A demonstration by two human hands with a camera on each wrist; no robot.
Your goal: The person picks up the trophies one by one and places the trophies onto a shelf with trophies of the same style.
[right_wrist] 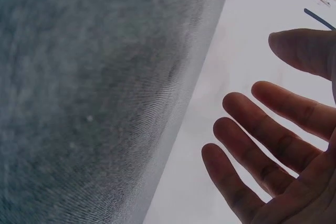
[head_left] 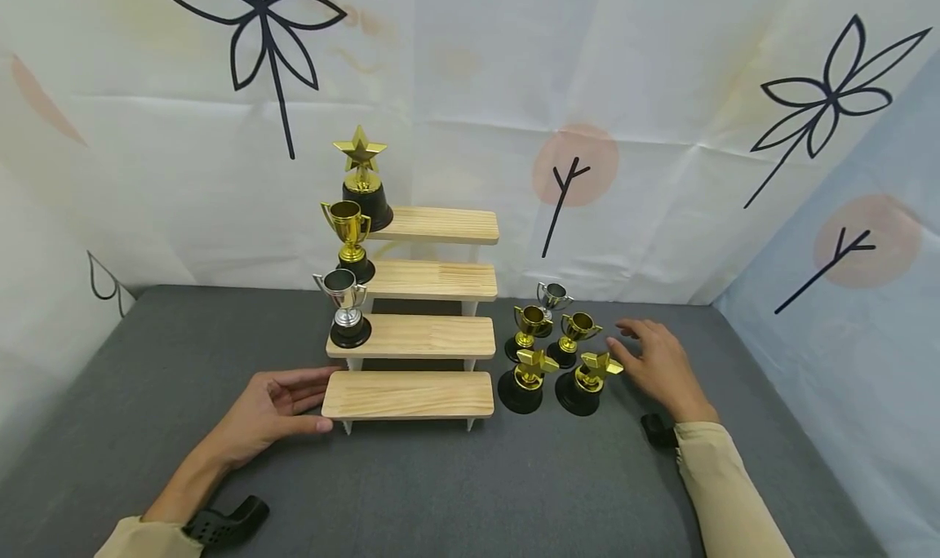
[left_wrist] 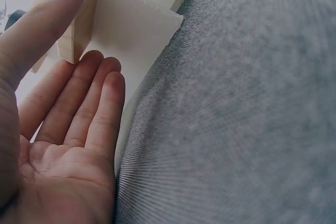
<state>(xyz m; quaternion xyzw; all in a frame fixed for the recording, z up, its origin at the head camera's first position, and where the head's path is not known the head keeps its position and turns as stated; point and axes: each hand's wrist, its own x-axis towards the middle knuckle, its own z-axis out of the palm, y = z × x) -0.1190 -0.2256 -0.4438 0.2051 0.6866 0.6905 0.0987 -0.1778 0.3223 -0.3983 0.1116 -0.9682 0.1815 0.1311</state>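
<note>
My left hand (head_left: 260,411) is at the left end of a stepped wooden display stand (head_left: 407,395), thumb and straight fingers right at the lowest board's edge. In the left wrist view, the fingertips (left_wrist: 113,72) overlap the stand's white side support (left_wrist: 131,24). A gold star trophy (head_left: 360,158), a gold cup (head_left: 348,223) and a silver cup (head_left: 343,290) stand at the left ends of the upper boards. My right hand (head_left: 657,366), fingers spread and holding nothing, hovers beside two gold star trophies (head_left: 598,365) (head_left: 536,362), two gold cups (head_left: 580,326) (head_left: 530,321) and a silver cup (head_left: 554,295).
A dark grey cloth (head_left: 411,493) covers the table. Behind it hangs a pale backdrop (head_left: 470,77) with plant drawings, and a bluish one (head_left: 874,362) closes the right side. Dark straps with camera mounts (head_left: 228,524) sit at both wrists.
</note>
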